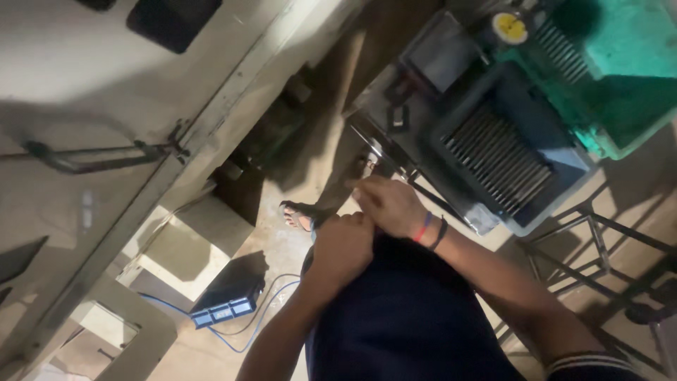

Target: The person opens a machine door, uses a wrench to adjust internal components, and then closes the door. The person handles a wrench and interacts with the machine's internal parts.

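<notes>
My left hand [343, 245] and my right hand [386, 203] meet in front of my body, just above my dark shorts [405, 310]. The right hand's fingers lie over the left hand's knuckles. The left hand is curled into a loose fist; whether anything is inside it is hidden. The right wrist carries a red and blue band and a black band [431, 231]. Below the hands my foot in a sandal [300, 214] stands on the concrete floor. A grey machine with a ribbed metal grille [497, 156] is just beyond the right hand.
A green machine body [620, 70] with a yellow knob [510, 28] sits at the upper right. A pale metal door with a latch bar [99, 156] fills the left. A dark box with blue cables [227, 296] lies on the floor. A metal frame stand [599, 254] is at right.
</notes>
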